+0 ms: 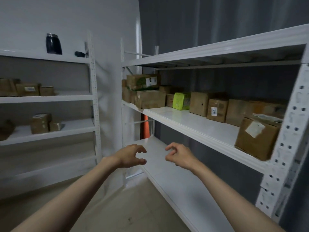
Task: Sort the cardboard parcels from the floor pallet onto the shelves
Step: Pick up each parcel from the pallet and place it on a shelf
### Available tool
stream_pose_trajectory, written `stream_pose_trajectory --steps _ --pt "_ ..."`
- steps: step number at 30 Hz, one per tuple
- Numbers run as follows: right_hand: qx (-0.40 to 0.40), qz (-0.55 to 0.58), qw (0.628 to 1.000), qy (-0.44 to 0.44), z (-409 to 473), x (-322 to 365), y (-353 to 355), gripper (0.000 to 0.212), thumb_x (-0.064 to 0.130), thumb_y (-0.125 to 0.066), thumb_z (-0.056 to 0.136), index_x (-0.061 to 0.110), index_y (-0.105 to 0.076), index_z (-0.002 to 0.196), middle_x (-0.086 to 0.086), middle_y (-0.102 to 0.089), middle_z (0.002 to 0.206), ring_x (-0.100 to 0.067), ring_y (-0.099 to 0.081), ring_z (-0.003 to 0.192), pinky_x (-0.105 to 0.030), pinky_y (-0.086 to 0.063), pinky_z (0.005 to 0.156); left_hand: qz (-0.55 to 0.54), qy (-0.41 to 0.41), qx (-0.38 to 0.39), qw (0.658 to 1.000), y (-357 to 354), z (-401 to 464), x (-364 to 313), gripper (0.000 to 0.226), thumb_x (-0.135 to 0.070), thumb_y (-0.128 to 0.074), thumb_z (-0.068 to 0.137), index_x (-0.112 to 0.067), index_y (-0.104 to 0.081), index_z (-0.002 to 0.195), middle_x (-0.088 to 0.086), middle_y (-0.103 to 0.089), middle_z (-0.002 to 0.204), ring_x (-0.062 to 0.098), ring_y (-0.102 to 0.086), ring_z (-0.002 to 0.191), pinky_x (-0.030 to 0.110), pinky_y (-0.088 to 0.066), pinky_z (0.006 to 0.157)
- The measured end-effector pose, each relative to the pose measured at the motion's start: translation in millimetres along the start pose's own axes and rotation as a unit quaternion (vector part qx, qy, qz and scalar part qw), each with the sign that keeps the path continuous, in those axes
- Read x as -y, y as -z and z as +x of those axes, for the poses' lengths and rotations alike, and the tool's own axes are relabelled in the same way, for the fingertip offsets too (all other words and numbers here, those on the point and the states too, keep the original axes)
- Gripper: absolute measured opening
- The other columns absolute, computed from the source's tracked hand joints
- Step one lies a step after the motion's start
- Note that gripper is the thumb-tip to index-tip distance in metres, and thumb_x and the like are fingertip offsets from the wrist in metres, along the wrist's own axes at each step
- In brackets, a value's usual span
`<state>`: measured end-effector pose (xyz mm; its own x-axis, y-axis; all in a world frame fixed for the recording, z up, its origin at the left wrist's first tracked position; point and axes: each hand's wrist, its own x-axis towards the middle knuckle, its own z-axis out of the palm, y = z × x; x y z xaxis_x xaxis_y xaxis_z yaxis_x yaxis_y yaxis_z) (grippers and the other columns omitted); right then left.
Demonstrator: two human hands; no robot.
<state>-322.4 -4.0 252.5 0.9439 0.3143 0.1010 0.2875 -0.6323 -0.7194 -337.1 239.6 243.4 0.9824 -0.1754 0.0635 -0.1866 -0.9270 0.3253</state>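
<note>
Fingers on both hands are loosely curled, holding nothing. The left hand and right hand hover side by side before the right rack's low shelf. Parcels line its middle shelf; more sit on the left rack.

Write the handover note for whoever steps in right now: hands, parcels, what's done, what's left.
Left hand and right hand: both held out in front, fingers loosely curled, holding nothing.
Parcels: a row of cardboard boxes on the right rack's middle shelf, among them a green packet and a labelled box at the near end. More boxes on the left rack's two middle shelves.
Done: those parcels are shelved.
Left: the floor pallet is out of view, so the remaining count cannot be told. The right rack's lower shelf shows no parcels.
</note>
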Motion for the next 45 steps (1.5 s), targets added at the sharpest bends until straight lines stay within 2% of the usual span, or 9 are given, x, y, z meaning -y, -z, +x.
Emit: stream_pose_trajectory --steps 12,16,19,25,30,33,37,40,45 --pt "-0.006 -0.007 1.0 -0.012 178 31 -82 0.035 0.022 -0.071 0.087 0.021 -0.063 0.121 -0.001 -0.07 0.102 -0.013 -0.064 0.086 -0.03 -0.053 0.077 -0.024 -0.012 -0.005 1.0 34 128 159 0.049 -0.043 -0.068 0.091 -0.027 -0.054 0.136 -0.001 -0.056 0.137 0.014 -0.054 0.122 0.035 -0.046 0.105" --pt "-0.043 0.005 0.999 -0.025 229 40 -90 0.035 0.02 -0.071 0.086 0.02 -0.064 0.12 0.001 -0.069 0.1 -0.009 -0.061 0.08 -0.026 -0.052 0.072 -0.043 -0.018 -0.01 0.999 54 177 198 0.049 -0.041 -0.07 0.091 -0.025 -0.056 0.135 0.0 -0.059 0.133 0.013 -0.055 0.109 0.029 -0.047 0.098" --pt "-0.06 0.006 0.998 -0.033 256 41 -94 0.034 0.019 -0.071 0.087 0.021 -0.063 0.121 -0.001 -0.069 0.104 -0.011 -0.062 0.082 -0.022 -0.048 0.068 -0.071 -0.033 -0.022 0.997 58 208 212 0.052 -0.039 -0.071 0.091 -0.021 -0.055 0.136 0.002 -0.059 0.133 0.012 -0.054 0.104 0.024 -0.045 0.09" --pt "-0.099 0.002 0.994 -0.037 318 32 -83 0.037 0.019 -0.071 0.087 0.02 -0.063 0.123 0.001 -0.067 0.102 -0.011 -0.061 0.087 -0.016 -0.044 0.065 -0.087 -0.04 -0.038 0.995 59 281 224 0.058 -0.037 -0.073 0.09 -0.017 -0.052 0.14 0.008 -0.059 0.136 0.02 -0.059 0.11 0.034 -0.05 0.1" --pt "-0.14 0.017 0.989 -0.037 386 15 -62 0.031 0.017 -0.069 0.087 0.021 -0.064 0.118 -0.003 -0.071 0.102 -0.019 -0.065 0.095 -0.025 -0.049 0.073 -0.129 -0.024 -0.086 0.988 62 352 231 0.07 -0.037 -0.077 0.086 -0.016 -0.045 0.145 0.009 -0.054 0.139 0.025 -0.059 0.111 0.032 -0.051 0.088" --pt "-0.177 0.038 0.983 -0.034 438 0 -50 0.031 0.016 -0.067 0.086 0.022 -0.064 0.116 -0.002 -0.071 0.102 -0.019 -0.065 0.094 -0.025 -0.048 0.076 -0.157 -0.008 -0.134 0.978 65 404 238 0.073 -0.034 -0.081 0.083 -0.014 -0.044 0.143 0.009 -0.054 0.136 0.023 -0.057 0.108 0.038 -0.052 0.091" --pt "-0.186 0.041 0.981 -0.03 507 -18 -32 0.031 0.015 -0.068 0.084 0.02 -0.065 0.115 -0.005 -0.071 0.104 -0.019 -0.065 0.097 -0.025 -0.047 0.081 -0.195 0.019 -0.168 0.966 75 476 250 0.085 -0.032 -0.085 0.079 -0.012 -0.039 0.147 0.011 -0.046 0.144 0.026 -0.052 0.123 0.033 -0.047 0.092" --pt "-0.17 0.033 0.985 -0.021 550 -26 -23 0.031 0.016 -0.068 0.084 0.02 -0.065 0.115 -0.005 -0.07 0.106 -0.02 -0.066 0.096 -0.027 -0.051 0.083 -0.249 0.025 -0.188 0.95 83 521 259 0.087 -0.036 -0.088 0.075 -0.02 -0.041 0.146 0.006 -0.046 0.14 0.02 -0.048 0.115 0.031 -0.044 0.091" --pt "-0.129 0.008 0.992 -0.013 599 -37 -15 0.033 0.022 -0.07 0.084 0.026 -0.063 0.116 0.002 -0.061 0.105 -0.019 -0.063 0.094 -0.031 -0.053 0.076 -0.328 0.003 -0.221 0.919 88 575 270 0.075 -0.021 -0.092 0.07 -0.031 -0.045 0.128 -0.027 -0.052 0.104 -0.003 -0.054 0.09 -0.002 -0.041 0.058"
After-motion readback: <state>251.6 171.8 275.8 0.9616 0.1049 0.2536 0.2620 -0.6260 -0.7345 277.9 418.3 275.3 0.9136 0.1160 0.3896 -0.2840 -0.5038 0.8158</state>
